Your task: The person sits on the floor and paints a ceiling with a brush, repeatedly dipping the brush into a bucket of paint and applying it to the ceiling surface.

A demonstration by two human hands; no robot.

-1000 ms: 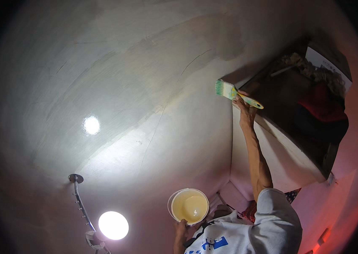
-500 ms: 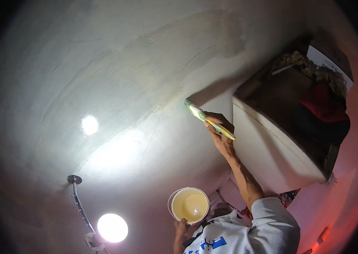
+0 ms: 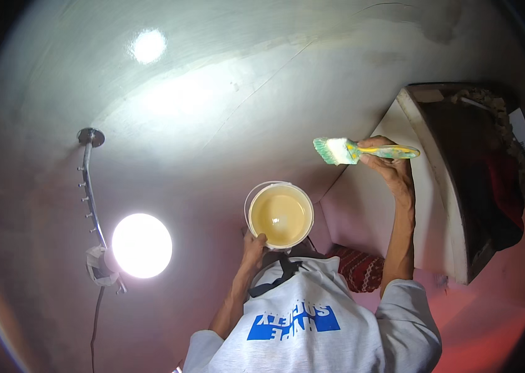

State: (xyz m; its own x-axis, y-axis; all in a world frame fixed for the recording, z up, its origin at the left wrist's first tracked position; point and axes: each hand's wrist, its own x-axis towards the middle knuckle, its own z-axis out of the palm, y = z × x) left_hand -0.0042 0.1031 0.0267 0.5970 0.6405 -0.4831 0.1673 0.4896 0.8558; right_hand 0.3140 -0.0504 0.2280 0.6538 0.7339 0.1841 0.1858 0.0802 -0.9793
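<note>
A paintbrush [image 3: 339, 151] with green bristles and a yellow-green handle is held by my right hand [image 3: 393, 168], its fingers closed round the handle. Its bristles point left and touch nothing; pale paint coats the ferrule. Lower and to the left, my left hand [image 3: 256, 245] grips the rim of a white bucket [image 3: 310, 217], thumb on the inside edge. Pale yellowish liquid [image 3: 281, 214] fills part of the bucket, and its thin handle is tipped to the left. Beyond the brush stretches a grey-white plastered surface [image 3: 237, 143] with a long thin crack.
A lit round bulb [image 3: 142, 245] glows at lower left beside a metal bar with pegs [image 3: 90, 186]; a dark cable [image 3: 96, 323] hangs below. An open-topped pale ledge [image 3: 433, 180] stands at right, holding dark and red cloth [image 3: 505, 199]. Red patterned fabric [image 3: 362, 268] lies behind my right arm.
My right hand has drawn the brush off the plastered surface, back and rightward, turning it level. The view has tilted down, so the bucket and both arms show more fully.
</note>
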